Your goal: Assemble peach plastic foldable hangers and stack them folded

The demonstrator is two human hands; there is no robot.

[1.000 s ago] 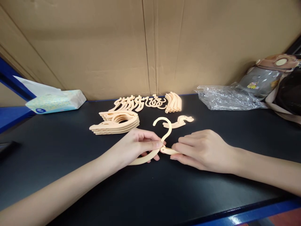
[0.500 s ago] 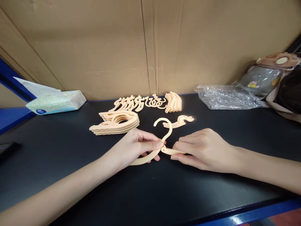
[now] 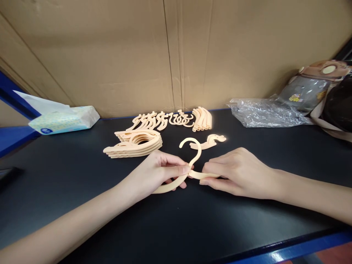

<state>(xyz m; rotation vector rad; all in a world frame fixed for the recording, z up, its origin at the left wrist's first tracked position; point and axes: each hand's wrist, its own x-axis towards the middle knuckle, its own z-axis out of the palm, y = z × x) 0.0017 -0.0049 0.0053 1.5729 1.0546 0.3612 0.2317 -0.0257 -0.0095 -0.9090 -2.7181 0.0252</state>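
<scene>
Low over the black table (image 3: pixel 176 227), my left hand (image 3: pixel 159 168) pinches a cream plastic clothes hanger (image 3: pixel 196 148) at the base of its hook, with one curved arm running out below the fingers. My right hand (image 3: pixel 239 174) grips a short hanger arm (image 3: pixel 198 175) between thumb and fingers, its inner end meeting the hook's base. My left thumb partly hides that joint. Just beyond the hook lie a few loose hanger pieces (image 3: pixel 213 140). Behind my left hand sits a stack of folded hangers (image 3: pixel 134 148).
Along the back lie rows of curved arms (image 3: pixel 150 121), loose hooks (image 3: pixel 180 118) and tubular arm pieces (image 3: pixel 202 119). A tissue pack (image 3: pixel 64 120) stands at left. Crumpled clear plastic (image 3: pixel 266 112), a bottle (image 3: pixel 308 88) and a dark bag (image 3: pixel 338 106) are at right. Cardboard (image 3: pixel 110 55) rises behind.
The short arm in my right hand has turned and closed up against the hook's base; its hole end no longer shows. My right hand has shifted slightly upward. My left hand keeps its hold.
</scene>
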